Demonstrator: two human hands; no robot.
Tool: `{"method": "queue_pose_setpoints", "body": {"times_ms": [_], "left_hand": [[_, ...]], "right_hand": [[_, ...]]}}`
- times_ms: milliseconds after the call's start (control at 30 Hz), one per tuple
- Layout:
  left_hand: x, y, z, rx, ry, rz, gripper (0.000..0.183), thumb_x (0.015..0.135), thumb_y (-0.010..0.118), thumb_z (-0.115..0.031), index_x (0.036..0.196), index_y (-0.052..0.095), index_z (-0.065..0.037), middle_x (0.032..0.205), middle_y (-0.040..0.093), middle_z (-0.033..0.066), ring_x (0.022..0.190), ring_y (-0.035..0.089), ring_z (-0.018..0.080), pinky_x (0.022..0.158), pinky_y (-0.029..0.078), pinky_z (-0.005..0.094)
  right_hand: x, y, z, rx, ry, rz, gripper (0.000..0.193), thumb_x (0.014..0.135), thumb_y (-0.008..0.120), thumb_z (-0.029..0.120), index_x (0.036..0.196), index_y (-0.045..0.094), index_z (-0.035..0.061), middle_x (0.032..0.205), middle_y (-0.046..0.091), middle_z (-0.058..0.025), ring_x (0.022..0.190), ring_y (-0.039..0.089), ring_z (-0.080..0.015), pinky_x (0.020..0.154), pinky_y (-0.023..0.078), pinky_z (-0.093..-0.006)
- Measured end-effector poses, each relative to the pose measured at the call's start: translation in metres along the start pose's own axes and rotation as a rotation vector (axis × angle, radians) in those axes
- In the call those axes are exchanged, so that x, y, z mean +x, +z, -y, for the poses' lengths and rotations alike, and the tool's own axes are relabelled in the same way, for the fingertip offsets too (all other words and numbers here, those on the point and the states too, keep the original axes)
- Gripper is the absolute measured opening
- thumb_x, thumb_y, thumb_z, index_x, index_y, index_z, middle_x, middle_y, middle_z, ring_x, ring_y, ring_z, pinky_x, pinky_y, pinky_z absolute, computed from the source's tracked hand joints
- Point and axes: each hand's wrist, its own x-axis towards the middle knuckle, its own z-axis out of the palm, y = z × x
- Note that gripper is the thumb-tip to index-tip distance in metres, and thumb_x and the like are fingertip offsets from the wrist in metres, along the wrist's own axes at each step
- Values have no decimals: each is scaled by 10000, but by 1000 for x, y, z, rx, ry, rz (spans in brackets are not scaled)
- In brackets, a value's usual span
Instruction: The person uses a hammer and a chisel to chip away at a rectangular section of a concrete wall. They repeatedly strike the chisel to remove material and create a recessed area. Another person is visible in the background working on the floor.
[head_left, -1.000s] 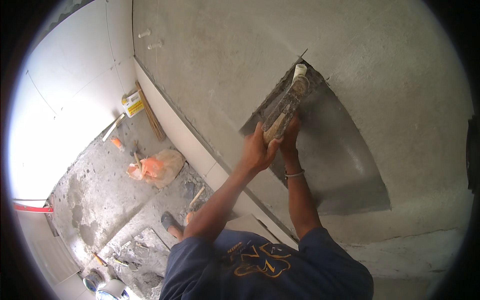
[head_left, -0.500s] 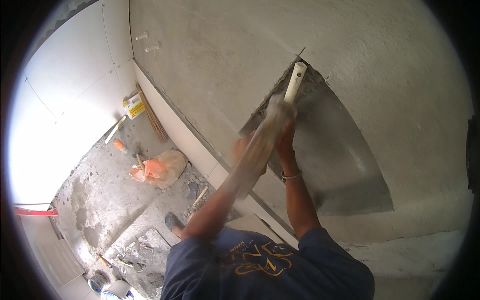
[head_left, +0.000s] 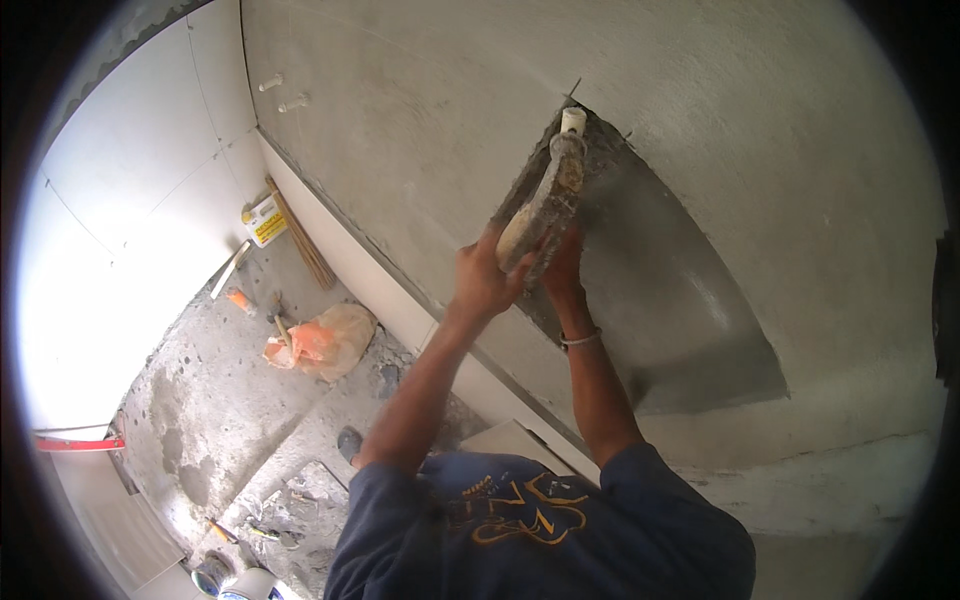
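Ahead of me, a curved, mortar-caked piece hangs over a dark triangular patch of wet mortar on the wall. Its exact kind does not show. My left hand is closed round its lower left end, the thumb lying along it. Close behind the same end is my right hand, a band on its wrist; the caked piece hides most of its fingers, so what they grip is unclear. Just above the piece shows the end of a white pipe, near the patch's rough upper tip.
White pipe stubs stick out of the wall at upper left. On the rough floor lie a plastic bag with orange contents and an orange-ended item. A yellow-labelled jug and thin sticks stand by the ledge. A bucket is lower left.
The caked piece was a long motion blur covering my left hand; now it is sharper, higher and clear of the left forearm. It covers more of the white pipe. The view has shifted slightly.
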Motion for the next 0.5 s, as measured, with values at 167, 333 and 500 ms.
{"method": "queue_pose_setpoints", "body": {"times_ms": [167, 333, 500], "left_hand": [[0, -13, -38, 83, -60, 14, 277, 808, 603, -262, 936, 574, -18, 736, 602, 172, 693, 585, 406, 612, 473, 460], [17, -32, -42, 121, 15, 17, 252, 774, 652, -213, 888, 547, -14, 727, 610, 189, 660, 619, 384, 592, 492, 421], [5, -42, -49, 271, 123, 106, 281, 741, 685, -124, 966, 566, -3, 748, 621, 196, 648, 647, 338, 589, 510, 364]], "right_hand": [[-2, 21, -7, 133, 125, -116, 330, 993, 366, 234, 986, 505, -65, 887, 565, -228, 816, 544, -362, 755, 413, -435], [0, 29, 3, 105, 57, -107, 330, 984, 384, 227, 935, 500, -78, 767, 552, -220, 701, 530, -351, 679, 413, -432], [-4, 35, -12, 315, 230, -163, 290, 972, 406, 202, 871, 498, -54, 680, 536, -207, 616, 515, -353, 613, 410, -426]]}}
